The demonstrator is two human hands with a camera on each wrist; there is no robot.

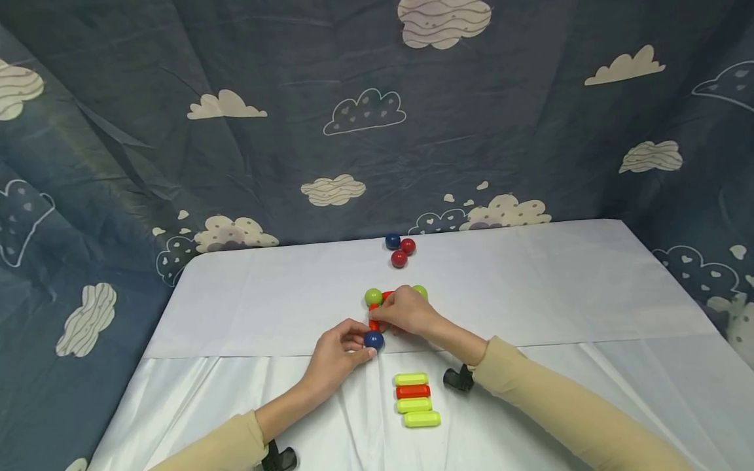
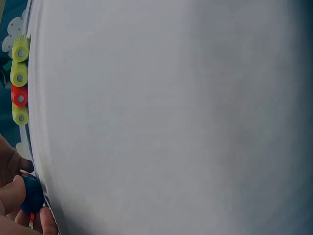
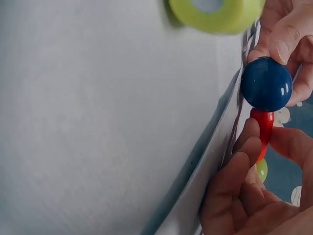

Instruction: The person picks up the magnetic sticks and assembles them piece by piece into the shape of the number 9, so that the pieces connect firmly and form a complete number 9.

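Observation:
My left hand (image 1: 334, 360) pinches a shiny blue ball (image 1: 374, 339) between thumb and fingers, low over the white table. With thumb and fingers, my right hand (image 1: 409, 311) grips a short red rod (image 1: 374, 317) that meets this ball. In the right wrist view the blue ball (image 3: 266, 84) sits against the end of the red rod (image 3: 264, 128). At the rod's far end is a green ball (image 1: 373, 297). A second red rod (image 1: 387, 296) runs right from there, partly behind my right hand, towards another green ball (image 1: 420, 291).
Nearer me lies a column of rods, several yellow-green ones (image 1: 417, 419) and one red rod (image 1: 413, 392). A loose blue ball (image 1: 393, 241) and two red balls (image 1: 399, 259) sit by the far edge of the white table (image 1: 530, 281). Behind hangs a dark cloud-patterned cloth (image 1: 471, 131).

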